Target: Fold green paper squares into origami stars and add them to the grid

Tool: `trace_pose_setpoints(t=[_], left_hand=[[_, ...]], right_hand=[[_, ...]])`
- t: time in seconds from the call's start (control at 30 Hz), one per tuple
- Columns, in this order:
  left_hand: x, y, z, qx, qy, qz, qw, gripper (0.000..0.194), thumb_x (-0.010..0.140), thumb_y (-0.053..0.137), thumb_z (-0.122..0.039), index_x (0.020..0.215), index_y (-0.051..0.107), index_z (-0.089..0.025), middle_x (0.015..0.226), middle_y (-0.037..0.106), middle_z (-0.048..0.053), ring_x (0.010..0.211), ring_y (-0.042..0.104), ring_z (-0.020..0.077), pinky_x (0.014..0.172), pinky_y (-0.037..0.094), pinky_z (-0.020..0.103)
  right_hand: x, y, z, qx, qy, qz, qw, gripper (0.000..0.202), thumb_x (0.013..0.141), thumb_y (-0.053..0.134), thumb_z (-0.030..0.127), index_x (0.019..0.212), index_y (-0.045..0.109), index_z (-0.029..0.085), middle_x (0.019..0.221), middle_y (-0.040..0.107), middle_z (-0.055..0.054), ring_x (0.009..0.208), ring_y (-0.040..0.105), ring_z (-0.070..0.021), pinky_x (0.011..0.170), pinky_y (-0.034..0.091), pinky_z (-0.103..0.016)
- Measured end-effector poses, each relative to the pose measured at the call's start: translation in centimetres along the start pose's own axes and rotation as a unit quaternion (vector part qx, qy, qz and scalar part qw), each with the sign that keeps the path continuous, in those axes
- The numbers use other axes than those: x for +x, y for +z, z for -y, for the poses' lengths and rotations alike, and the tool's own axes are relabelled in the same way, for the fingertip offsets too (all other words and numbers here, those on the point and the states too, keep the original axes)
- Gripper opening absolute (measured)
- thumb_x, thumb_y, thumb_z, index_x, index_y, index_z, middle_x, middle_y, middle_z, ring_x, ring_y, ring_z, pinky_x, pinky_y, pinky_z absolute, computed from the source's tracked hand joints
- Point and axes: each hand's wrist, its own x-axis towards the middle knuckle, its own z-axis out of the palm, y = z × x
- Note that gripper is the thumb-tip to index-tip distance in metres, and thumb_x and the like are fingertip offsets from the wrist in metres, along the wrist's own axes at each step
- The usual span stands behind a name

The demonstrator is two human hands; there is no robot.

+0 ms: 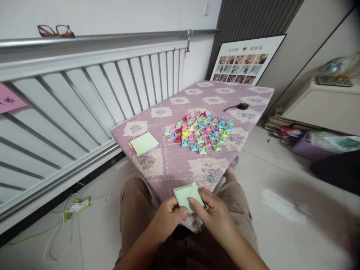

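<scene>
A folded light green paper (186, 194) is held between my two hands, over the near edge of the table. My left hand (168, 217) pinches its lower left side, the thumb at the bottom edge. On the right side, my right hand (212, 210) grips it, thumb lying on the front face. Beyond them, several small folded paper pieces (200, 131) in many colours stand in rows on the patterned tablecloth (177, 165). A stack of square paper sheets (144, 143), light green on top, lies at the table's left side.
A small black object with a cable (242, 106) lies at the right rear of the table. The white radiator (92, 93) runs along the left, with glasses (56, 31) on the rail above. A power strip (77, 208) and cables are on the floor.
</scene>
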Motion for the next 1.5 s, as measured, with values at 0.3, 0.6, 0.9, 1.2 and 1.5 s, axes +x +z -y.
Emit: trace_pose_setpoints(t=[0.3, 0.6, 0.9, 1.2, 1.5], left_hand=[[0.2, 0.3, 0.0, 0.03, 0.026, -0.062, 0.997, 0.02, 0.079, 0.06, -0.028, 0.086, 0.069, -0.011, 0.068, 0.062, 0.002, 0.062, 0.053, 0.0129, 0.062, 0.043, 0.025], [0.0, 0.6, 0.6, -0.075, 0.021, -0.054, 0.995, 0.028, 0.08, 0.062, -0.032, 0.098, 0.069, -0.013, 0.077, 0.066, 0.003, 0.066, 0.055, 0.0134, 0.062, 0.044, 0.024], [-0.3, 0.4, 0.3, 0.026, 0.042, -0.104, 0.993, 0.025, 0.08, 0.059, -0.026, 0.097, 0.072, -0.013, 0.085, 0.07, 0.006, 0.075, 0.058, 0.0183, 0.07, 0.046, 0.028], [-0.5, 0.4, -0.3, 0.034, 0.033, -0.083, 0.995, 0.028, 0.08, 0.057, -0.024, 0.101, 0.07, -0.013, 0.085, 0.07, 0.006, 0.076, 0.061, 0.0193, 0.07, 0.048, 0.028], [-0.5, 0.5, -0.5, 0.04, -0.029, -0.056, 0.997, 0.022, 0.076, 0.057, -0.021, 0.091, 0.068, -0.011, 0.07, 0.063, 0.003, 0.062, 0.054, 0.0133, 0.061, 0.043, 0.024]], right_hand=[[0.0, 0.1, 0.0, 0.051, 0.01, -0.002, 0.999, 0.029, 0.09, 0.049, 0.035, 0.066, 0.049, 0.02, 0.067, 0.049, 0.001, 0.066, 0.051, -0.0127, 0.061, 0.041, -0.023], [0.0, 0.4, -0.2, 0.082, 0.012, -0.002, 0.997, 0.028, 0.091, 0.049, 0.033, 0.066, 0.049, 0.02, 0.067, 0.051, 0.001, 0.065, 0.05, -0.0118, 0.061, 0.039, -0.022], [-0.4, 1.4, -0.9, 0.157, 0.112, -0.025, 0.981, 0.022, 0.086, 0.055, 0.042, 0.079, 0.051, 0.022, 0.068, 0.051, 0.003, 0.062, 0.047, -0.0115, 0.055, 0.039, -0.022], [0.4, 1.2, -0.8, 0.281, 0.172, 0.024, 0.944, 0.031, 0.077, 0.063, 0.049, 0.082, 0.058, 0.018, 0.068, 0.052, 0.002, 0.06, 0.046, -0.0105, 0.053, 0.04, -0.022], [0.4, 1.2, -1.5, 0.303, 0.205, 0.003, 0.931, 0.037, 0.076, 0.064, 0.053, 0.07, 0.053, 0.018, 0.06, 0.045, 0.004, 0.054, 0.039, -0.008, 0.049, 0.035, -0.02]])
